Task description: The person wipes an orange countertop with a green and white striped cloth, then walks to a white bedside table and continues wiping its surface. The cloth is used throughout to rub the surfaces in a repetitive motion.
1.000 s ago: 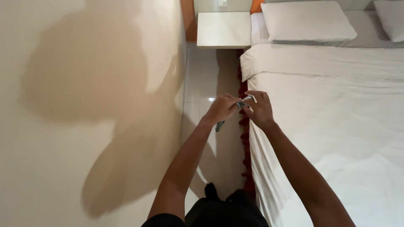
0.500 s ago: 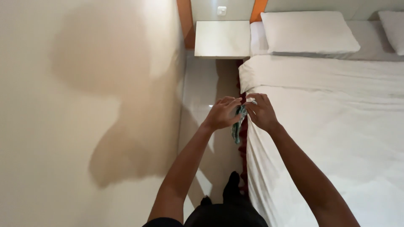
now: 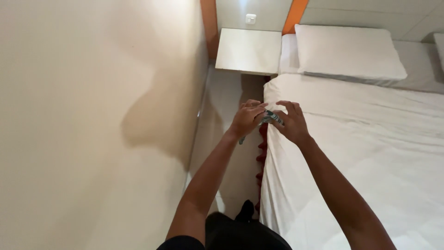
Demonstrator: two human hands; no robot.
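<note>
from the head view i see my left hand (image 3: 246,119) and right hand (image 3: 290,121) meeting over the edge of the bed (image 3: 370,153), both pinching a small dark grey-blue object (image 3: 269,118), too small to identify. fingers of both hands are curled narrowly around it. a white pillow (image 3: 347,53) lies near the headboard, a white bedside table (image 3: 249,50) beside it, beige wall (image 3: 92,115) on my left.

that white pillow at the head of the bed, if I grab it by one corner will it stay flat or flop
The white pillow looks plump with rounded edges, so it would probably sag and fold from a single corner. It seems light for its bulk. Its smooth cover may slide easily over the white sheet if pushed.
</note>
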